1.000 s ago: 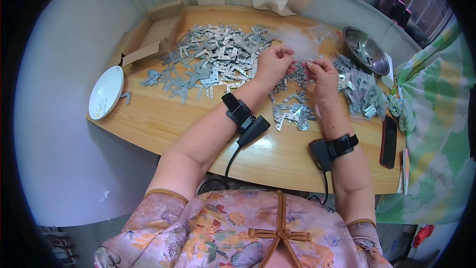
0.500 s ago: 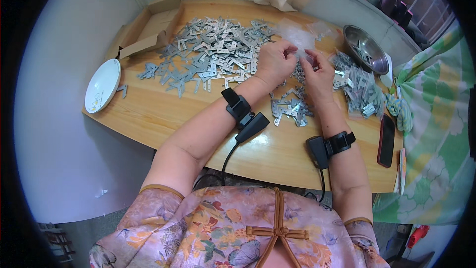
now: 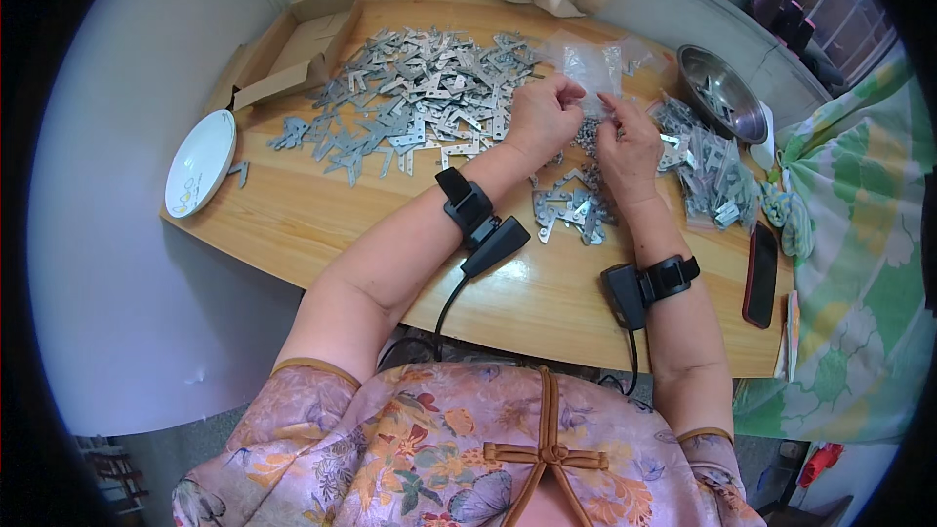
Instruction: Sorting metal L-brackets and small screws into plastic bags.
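Left hand (image 3: 547, 121) and right hand (image 3: 631, 148): fingers curled, near the clear bags (image 3: 589, 62); grasp cannot be determined. Small parts (image 3: 585, 134) lie between the hands. Brackets (image 3: 429, 78) are piled left; filled bags (image 3: 719, 174) and bowl (image 3: 750, 123) stand right.

Two hands (image 3: 544, 122) (image 3: 630, 151) — one phone (image 3: 760, 275)
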Motion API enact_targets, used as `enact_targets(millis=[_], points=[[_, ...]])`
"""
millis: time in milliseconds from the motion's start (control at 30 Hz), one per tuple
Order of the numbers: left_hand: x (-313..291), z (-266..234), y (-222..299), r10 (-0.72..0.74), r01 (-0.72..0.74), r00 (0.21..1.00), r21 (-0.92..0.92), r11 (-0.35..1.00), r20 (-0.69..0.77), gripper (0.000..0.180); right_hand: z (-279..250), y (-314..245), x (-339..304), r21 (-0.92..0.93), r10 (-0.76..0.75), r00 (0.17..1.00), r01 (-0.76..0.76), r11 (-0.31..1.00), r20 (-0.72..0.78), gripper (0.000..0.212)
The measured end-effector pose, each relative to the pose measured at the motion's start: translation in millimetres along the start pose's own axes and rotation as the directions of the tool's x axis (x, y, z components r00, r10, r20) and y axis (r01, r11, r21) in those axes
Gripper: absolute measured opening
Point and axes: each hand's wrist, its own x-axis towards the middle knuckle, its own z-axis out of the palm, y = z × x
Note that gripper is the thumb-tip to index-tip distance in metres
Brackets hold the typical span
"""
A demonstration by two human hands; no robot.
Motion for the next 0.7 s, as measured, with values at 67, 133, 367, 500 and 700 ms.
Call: enact_targets(millis=[67,133,367,500,700], points=[[-1,1,1,0.061,-0.060,0.998,0.014,0.998,-0.011,0.016,1,1,-1,-0.016,0.049,0.998,-0.049,0.999,0.025,0.019],[-3,1,10,0.170,-0.169,0.985,0.064,0.983,-0.015,0.017,0,0,-1,-0.003,0.078,0.997,-0.078,0.997,0.029,0.019],[-5,-1,13,0.142,-0.130,0.989,0.184,0.974,-0.052,0.015,2,6,-3,-0.006,0.028,1.000,-0.028,1.000,0.002,0.021],[-4,-2,9,0.138,-0.127,0.989,0.199,0.972,-0.044,0.015,-2,-2,-1,-0.055,0.072,0.997,-0.072,0.996,-0.009,0.020],[-5,-4,15,0.143,-0.138,0.990,0.274,0.952,0.002,0.014,-9,-3,1,-0.167,0.051,0.999,-0.050,0.985,0.005,0.017]])
